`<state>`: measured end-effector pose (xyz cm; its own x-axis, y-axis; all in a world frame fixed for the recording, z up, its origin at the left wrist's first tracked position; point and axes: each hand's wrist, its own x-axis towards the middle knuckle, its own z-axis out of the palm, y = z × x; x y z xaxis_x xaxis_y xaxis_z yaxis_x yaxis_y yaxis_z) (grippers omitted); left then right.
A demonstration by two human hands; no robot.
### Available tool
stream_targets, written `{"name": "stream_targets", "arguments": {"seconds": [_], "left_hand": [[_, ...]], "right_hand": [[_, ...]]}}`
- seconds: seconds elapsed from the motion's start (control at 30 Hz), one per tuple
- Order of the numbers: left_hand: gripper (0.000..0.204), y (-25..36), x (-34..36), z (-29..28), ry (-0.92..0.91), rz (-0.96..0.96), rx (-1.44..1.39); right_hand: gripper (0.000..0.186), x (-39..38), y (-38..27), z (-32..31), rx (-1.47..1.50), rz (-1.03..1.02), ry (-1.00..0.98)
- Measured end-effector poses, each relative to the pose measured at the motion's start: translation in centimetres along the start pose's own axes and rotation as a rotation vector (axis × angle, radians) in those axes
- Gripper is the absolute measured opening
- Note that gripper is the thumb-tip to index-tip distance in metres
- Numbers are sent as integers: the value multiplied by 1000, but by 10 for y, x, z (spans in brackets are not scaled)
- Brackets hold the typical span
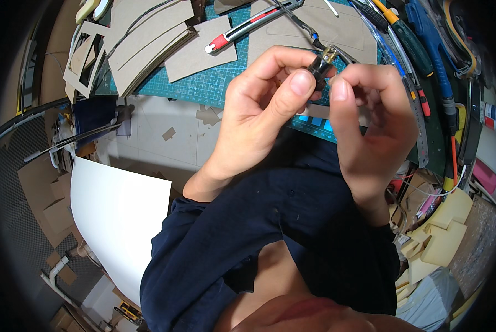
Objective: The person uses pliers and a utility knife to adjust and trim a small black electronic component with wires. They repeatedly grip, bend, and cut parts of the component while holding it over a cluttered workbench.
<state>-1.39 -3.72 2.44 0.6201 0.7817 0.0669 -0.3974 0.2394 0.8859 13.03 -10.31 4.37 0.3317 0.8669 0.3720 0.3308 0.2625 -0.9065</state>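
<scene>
Close together, left hand [259, 113] pinching black connector [318, 67], right hand [374, 113] curled beside it, grip unclear.

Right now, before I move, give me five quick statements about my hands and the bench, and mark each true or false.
1. Your left hand grips a small black part with a brass-coloured end. True.
2. Your right hand holds the utility knife. False: the utility knife lies beyond both hands, untouched.
3. The cutting mat is bright red. False: the cutting mat is teal green.
4. A large white sheet is on your left. True.
5. The green-and-yellow handle is on your left. False: the green-and-yellow handle is on your right.
</scene>
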Motion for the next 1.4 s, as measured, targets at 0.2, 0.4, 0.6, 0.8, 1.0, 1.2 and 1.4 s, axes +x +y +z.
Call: {"name": "stream_targets", "arguments": {"seconds": [0.2, 0.4, 0.6, 0.8, 1.0, 1.2, 1.4], "left_hand": [[30, 2, -1, 2, 7, -2, -5], [27, -3, 0, 4, 34, 58, 29], [24, -1, -2, 12, 72, 70, 48], [24, 3, -3, 17, 75, 83, 97], [25, 3, -2, 18, 41, 53, 70], [26, 12, -1, 23, 46, 63, 45], [26, 21, -1, 24, 17, 79, 67]], "right_hand": [[8, -4, -1, 1, 41, 7, -10], [16, -2, -6, 2, 36, 101, 51], [22, 0, -7, 3, 11, 105, 43], [13, 0, 1, 9, 81, 66, 200], [12, 1, -6, 7, 40, 24, 209], [14, 3, -16, 2, 30, -14, 169], [13, 7, -28, -1, 52, 4, 143]]}}
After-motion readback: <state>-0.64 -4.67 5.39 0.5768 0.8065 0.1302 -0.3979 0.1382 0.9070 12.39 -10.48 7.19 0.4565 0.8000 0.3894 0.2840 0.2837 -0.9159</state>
